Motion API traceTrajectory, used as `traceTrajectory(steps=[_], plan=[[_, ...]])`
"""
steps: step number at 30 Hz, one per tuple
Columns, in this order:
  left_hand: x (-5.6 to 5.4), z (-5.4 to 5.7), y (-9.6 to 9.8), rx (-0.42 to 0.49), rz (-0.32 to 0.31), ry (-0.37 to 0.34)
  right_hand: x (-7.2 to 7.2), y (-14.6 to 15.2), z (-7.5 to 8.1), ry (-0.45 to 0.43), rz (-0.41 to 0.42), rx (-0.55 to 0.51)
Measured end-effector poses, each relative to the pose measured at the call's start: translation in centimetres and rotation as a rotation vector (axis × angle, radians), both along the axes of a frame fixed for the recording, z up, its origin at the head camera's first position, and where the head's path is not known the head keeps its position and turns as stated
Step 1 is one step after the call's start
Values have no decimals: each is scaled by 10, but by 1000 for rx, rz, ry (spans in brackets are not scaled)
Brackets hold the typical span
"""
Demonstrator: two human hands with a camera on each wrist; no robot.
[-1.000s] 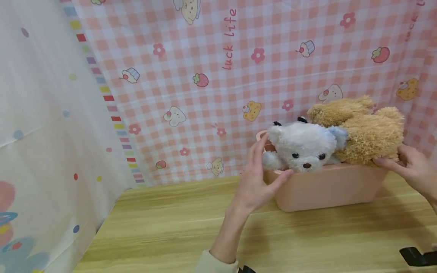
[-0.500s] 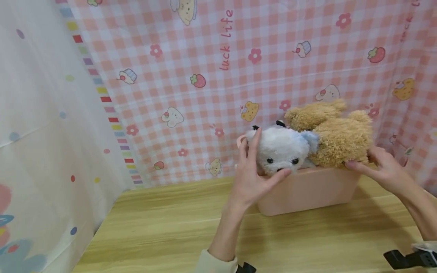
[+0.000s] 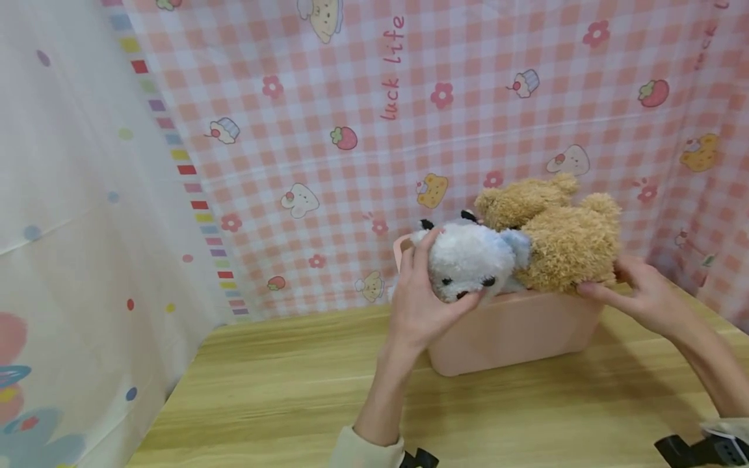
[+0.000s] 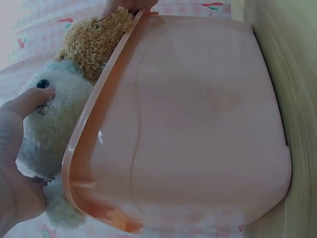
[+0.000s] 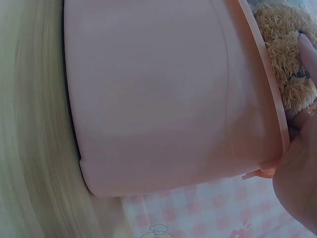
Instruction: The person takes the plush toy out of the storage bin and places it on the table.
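Soft light fills the head view, with shadow on the table (image 3: 281, 383) toward four o'clock. The left wrist view washes out toward ten, a glint marking the pink bin (image 4: 208, 109) near nine.

The left hand (image 3: 418, 302) touches a white plush (image 3: 471, 257), the right hand (image 3: 652, 299) a tan plush (image 3: 567, 250); both toys poke from a pink bin (image 3: 515, 331) on the counter (image 3: 292, 377).

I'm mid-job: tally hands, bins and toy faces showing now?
Hands: 2, left hand and right hand
Bins: 1, pink bin
Toy faces: 2, white face and brown face
Total: 5
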State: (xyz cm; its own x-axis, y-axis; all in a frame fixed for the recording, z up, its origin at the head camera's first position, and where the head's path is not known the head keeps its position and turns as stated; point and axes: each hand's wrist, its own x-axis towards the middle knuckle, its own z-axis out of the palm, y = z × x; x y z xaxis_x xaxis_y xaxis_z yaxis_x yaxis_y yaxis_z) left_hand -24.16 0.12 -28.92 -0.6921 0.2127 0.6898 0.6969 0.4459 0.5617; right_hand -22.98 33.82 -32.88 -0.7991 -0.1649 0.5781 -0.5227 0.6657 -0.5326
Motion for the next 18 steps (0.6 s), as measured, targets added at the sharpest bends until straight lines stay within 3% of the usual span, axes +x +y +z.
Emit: traceTrajectory(steps=[7,18], plan=[[-7,-1,0,142,-58,151,1,1,1,-49,-75,19],[-6,4,-7,249,-39,326,2,-8,6,-79,-98,7]])
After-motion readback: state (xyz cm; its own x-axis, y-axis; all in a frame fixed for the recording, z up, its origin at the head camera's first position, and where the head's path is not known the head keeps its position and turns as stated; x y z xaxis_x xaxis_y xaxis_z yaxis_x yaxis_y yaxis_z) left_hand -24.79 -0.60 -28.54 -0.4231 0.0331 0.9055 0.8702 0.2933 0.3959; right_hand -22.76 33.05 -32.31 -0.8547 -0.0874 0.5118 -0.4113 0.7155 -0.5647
